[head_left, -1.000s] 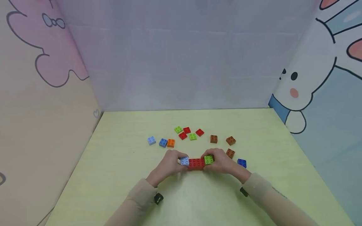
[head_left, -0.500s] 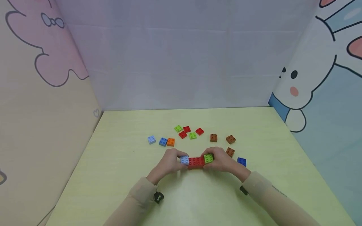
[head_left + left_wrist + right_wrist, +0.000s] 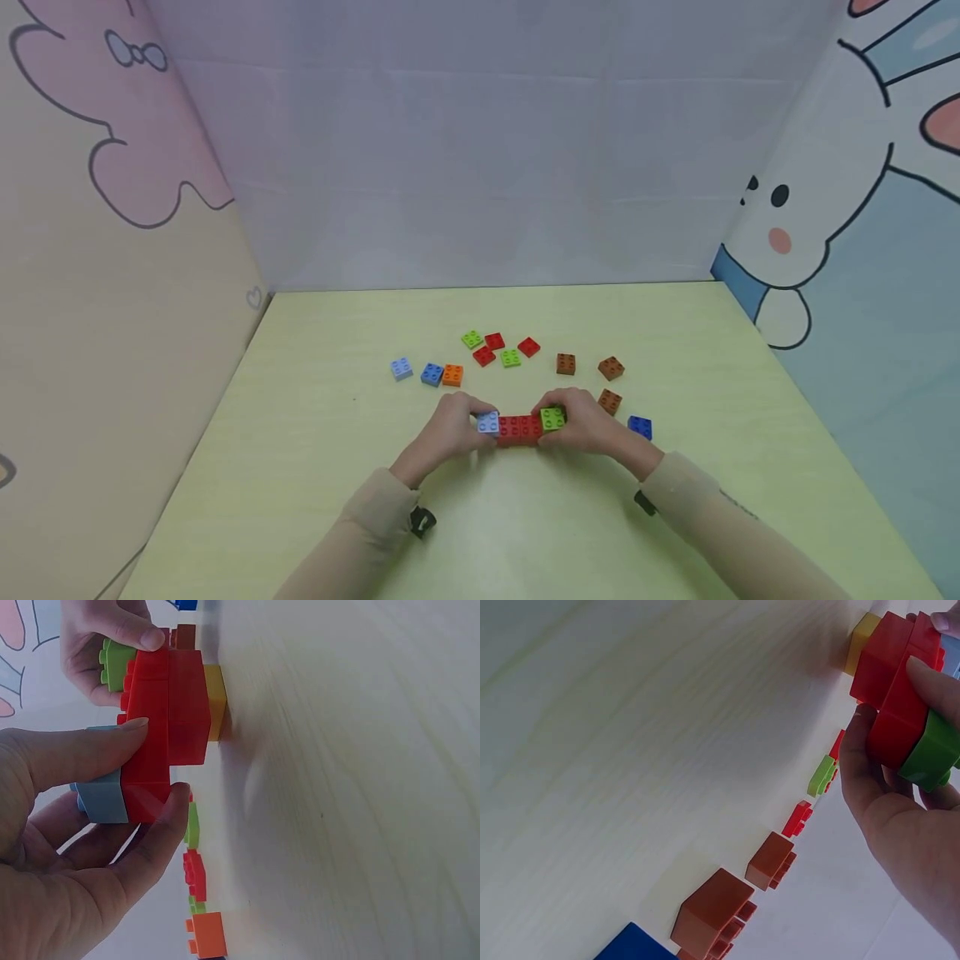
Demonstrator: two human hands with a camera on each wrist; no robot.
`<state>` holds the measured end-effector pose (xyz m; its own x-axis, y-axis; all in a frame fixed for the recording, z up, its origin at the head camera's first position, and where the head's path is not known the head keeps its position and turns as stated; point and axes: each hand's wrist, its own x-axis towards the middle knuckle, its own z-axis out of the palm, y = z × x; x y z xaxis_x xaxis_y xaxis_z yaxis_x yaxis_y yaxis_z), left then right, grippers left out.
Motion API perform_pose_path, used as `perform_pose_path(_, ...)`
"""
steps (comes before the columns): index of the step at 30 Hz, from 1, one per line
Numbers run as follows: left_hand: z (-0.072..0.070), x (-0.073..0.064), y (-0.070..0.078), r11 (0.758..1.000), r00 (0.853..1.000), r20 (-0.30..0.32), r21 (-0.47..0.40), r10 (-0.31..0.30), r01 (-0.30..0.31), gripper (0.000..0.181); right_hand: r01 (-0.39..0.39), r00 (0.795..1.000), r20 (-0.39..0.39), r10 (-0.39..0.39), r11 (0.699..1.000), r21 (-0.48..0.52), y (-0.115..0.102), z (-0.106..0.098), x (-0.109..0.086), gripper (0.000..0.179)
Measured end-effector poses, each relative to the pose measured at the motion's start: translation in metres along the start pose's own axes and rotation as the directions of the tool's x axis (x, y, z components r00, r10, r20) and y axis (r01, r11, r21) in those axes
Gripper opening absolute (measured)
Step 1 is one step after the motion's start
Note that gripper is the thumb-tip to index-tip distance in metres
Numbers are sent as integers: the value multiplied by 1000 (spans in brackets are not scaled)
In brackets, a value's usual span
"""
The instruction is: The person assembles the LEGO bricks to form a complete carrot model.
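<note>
Both hands hold a toy brick build in the middle of the table. A long red brick (image 3: 519,428) lies across its top, with a light blue brick (image 3: 488,423) on the left end and a green brick (image 3: 552,419) on the right end. Beneath, the left wrist view shows a shorter red brick (image 3: 189,705) and, lowest, a yellow brick (image 3: 217,701) close to the tabletop. My left hand (image 3: 450,429) pinches the light blue end between thumb and fingers. At the green end, my right hand (image 3: 588,423) grips likewise, fingers behind and thumb in front.
Behind the hands lie loose bricks: a light blue one (image 3: 401,368), a blue one (image 3: 432,374), an orange one (image 3: 452,375), several red and lime ones. Brown bricks (image 3: 566,363) and a dark blue brick (image 3: 640,427) sit to the right. Printed cloth walls border the table (image 3: 315,483).
</note>
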<state>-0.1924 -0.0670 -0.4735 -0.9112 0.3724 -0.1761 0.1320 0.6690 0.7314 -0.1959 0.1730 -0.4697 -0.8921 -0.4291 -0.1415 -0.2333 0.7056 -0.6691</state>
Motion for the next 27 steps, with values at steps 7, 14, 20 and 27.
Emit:
perform_pose_path(7,0,0,2,1000,1000,-5,-5,6,-6,41,-12,1000,-6,12,1000,-1,0,0,0,31)
perform_pose_path(14,1,-1,3,1000,1000,-3,-3,-4,4,40,-13,1000,-11,13,1000,-7,2,3,1,31)
perform_pose_path(20,5,0,7,1000,1000,2,14,2,-2,35,-19,1000,-4,19,1000,2,-1,2,0,31)
perform_pose_path(27,21,7,12,998,998,-40,15,58,-58,29,13,1000,7,-13,1000,7,-3,2,1,30)
